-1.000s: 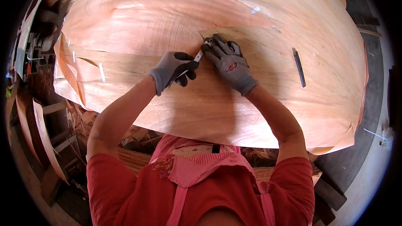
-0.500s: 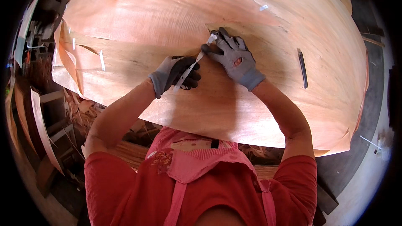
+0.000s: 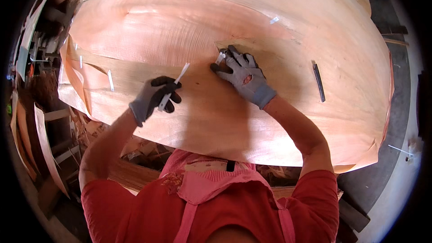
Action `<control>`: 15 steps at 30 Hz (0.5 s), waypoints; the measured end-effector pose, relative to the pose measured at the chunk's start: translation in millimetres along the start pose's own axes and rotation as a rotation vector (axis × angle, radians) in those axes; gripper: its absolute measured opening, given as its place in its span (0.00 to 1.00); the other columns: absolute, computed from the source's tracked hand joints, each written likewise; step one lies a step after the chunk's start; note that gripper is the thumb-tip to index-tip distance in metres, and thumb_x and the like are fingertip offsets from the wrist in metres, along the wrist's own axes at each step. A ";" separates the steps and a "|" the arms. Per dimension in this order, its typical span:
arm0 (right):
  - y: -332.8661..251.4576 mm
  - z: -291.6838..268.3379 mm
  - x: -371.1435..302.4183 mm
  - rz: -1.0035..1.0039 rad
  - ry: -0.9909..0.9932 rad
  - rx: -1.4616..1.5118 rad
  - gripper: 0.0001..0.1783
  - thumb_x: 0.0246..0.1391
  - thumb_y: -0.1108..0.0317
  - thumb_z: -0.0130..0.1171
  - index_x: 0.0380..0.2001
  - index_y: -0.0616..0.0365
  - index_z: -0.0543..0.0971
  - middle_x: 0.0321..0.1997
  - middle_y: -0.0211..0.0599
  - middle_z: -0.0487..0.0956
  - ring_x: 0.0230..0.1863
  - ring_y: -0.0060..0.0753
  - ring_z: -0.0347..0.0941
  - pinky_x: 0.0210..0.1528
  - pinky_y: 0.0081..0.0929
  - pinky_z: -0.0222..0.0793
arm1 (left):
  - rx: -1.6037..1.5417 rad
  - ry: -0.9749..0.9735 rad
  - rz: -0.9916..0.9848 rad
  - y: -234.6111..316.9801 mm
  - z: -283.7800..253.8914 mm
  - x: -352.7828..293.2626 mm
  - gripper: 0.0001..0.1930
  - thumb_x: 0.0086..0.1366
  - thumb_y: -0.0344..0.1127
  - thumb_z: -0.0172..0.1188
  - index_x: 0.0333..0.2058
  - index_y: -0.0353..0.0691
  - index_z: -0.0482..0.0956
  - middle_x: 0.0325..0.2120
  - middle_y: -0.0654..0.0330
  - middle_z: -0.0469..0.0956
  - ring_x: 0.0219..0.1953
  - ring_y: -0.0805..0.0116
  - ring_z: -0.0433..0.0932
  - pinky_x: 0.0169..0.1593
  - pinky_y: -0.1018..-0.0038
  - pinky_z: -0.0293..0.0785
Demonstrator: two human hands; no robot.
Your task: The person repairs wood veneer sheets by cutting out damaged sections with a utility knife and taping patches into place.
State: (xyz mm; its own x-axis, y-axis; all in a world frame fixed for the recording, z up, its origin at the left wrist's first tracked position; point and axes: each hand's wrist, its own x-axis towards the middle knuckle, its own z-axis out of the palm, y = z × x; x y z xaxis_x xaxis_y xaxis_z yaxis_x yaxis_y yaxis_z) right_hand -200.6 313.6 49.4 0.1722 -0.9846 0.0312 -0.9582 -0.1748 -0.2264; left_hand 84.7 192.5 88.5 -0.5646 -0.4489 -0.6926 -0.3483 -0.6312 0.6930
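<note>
Over on the far left there were curved offcuts of pale wood veneer leaning in a stack, off the edge of the work. On the big pinkish-orange wood veneer sheet itself, a few short white tape strips already sat across a split near the left edge.

The left hand, in a grey glove with black fingertips, was curled shut around a narrow white strip of tape, one end poking up and away from the knuckles, held just above the sheet.

To the right of that, the right hand, same kind of glove, lay mostly flat with fingers spread, pressing down at a seam where a darker patch meets the lighter veneer. A small white tape piece was right under its fingertips.

My take: to do this bit well, keep the seam edges butted tight under the flat hand and rub the tape firmly so it doesn't lift.

Further right, a slim dark bar-shaped tool lay alone on the sheet.
</note>
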 end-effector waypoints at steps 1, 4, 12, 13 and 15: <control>4.5 -0.9 -2.0 -0.046 0.046 0.002 0.27 0.63 0.61 0.48 0.65 0.36 0.65 0.67 0.42 0.64 0.69 0.53 0.55 0.67 0.48 0.53 | 0.036 0.028 0.003 0.9 8.5 -1.4 0.13 0.66 0.36 0.58 0.43 0.32 0.78 0.24 0.50 0.81 0.17 0.64 0.78 0.20 0.73 0.76; 20.2 4.6 -10.5 0.095 0.283 0.239 0.30 0.59 0.63 0.54 0.66 0.47 0.64 0.65 0.40 0.68 0.68 0.50 0.58 0.67 0.48 0.52 | -0.070 0.015 0.109 0.1 25.0 15.6 0.14 0.67 0.39 0.58 0.44 0.33 0.78 0.24 0.52 0.80 0.17 0.65 0.78 0.19 0.74 0.75; 58.6 -21.4 -22.9 0.321 0.408 0.000 0.38 0.56 0.66 0.57 0.69 0.53 0.56 0.70 0.42 0.62 0.72 0.41 0.54 0.66 0.43 0.53 | 0.097 -0.085 0.140 50.7 104.8 94.5 0.15 0.64 0.41 0.61 0.42 0.33 0.79 0.23 0.52 0.81 0.13 0.67 0.74 0.16 0.74 0.70; 57.8 -24.4 -21.7 0.297 0.405 0.000 0.38 0.56 0.66 0.57 0.68 0.54 0.57 0.70 0.42 0.61 0.72 0.41 0.53 0.66 0.42 0.52 | 0.100 -0.102 0.146 55.0 112.3 103.8 0.15 0.64 0.41 0.61 0.41 0.33 0.79 0.23 0.51 0.81 0.13 0.67 0.74 0.16 0.74 0.69; 55.2 -25.4 -15.4 0.279 0.368 -0.022 0.38 0.56 0.64 0.57 0.68 0.58 0.57 0.71 0.43 0.59 0.73 0.40 0.51 0.67 0.41 0.52 | 0.068 -0.093 0.120 58.5 121.1 121.0 0.14 0.64 0.40 0.61 0.40 0.33 0.80 0.23 0.51 0.81 0.13 0.67 0.74 0.16 0.74 0.69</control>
State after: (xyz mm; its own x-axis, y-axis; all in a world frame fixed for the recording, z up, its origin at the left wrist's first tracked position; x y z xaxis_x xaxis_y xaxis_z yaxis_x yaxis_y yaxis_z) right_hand -262.0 318.8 61.1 -0.1819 -0.9309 0.3168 -0.9616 0.1011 -0.2551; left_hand -94.6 177.8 69.5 -0.6710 -0.4561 -0.5846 -0.3221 -0.5309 0.7838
